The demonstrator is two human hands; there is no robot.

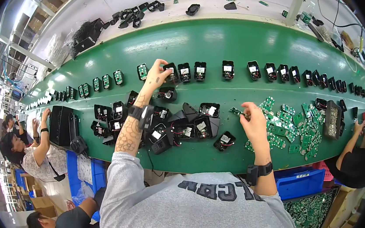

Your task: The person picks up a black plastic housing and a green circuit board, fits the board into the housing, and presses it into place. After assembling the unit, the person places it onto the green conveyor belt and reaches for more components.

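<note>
My left hand (154,75) reaches over the green worktable (189,39), its fingers closed on the edge of a small black plastic housing (171,74). That piece stands at the left of a row of similar open housings (199,71) with white parts inside. My right hand (254,124) pinches a small green circuit board (236,111) between thumb and fingers. A loose pile of green circuit boards (284,126) spreads just to the right of it. Between my forearms lies a jumble of black housings (185,131) with thin wires; one single housing (224,141) sits nearest my right wrist.
Farther left, several housings with boards fitted (118,77) continue the row. A parts bin (332,120) stands beyond the board pile. A large black box (63,125) is at the left, near a co-worker (25,154). At the right another person's hand (358,127) is at work.
</note>
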